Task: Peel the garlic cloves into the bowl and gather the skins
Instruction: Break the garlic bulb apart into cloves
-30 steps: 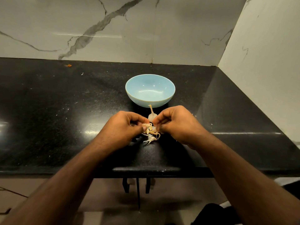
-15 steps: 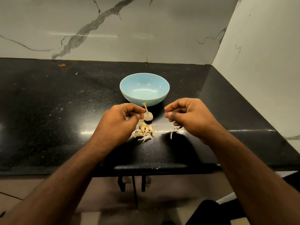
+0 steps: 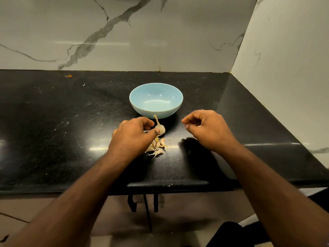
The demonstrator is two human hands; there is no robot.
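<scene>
The black counter (image 3: 53, 131) lies bare to my left; walls close the far and right sides. The blue bowl (image 3: 156, 99) holds nothing. My left hand (image 3: 132, 138) pinches the garlic bulb (image 3: 161, 128) just near it, cloves (image 3: 156, 146) beside; my right hand (image 3: 207, 129) curls, contents unclear.

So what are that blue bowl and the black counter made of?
The round pale blue bowl looks like glazed ceramic, possibly melamine: smooth, with small bright highlights. The black speckled countertop looks like polished granite: fine flecks and mirror-like glare.
</scene>
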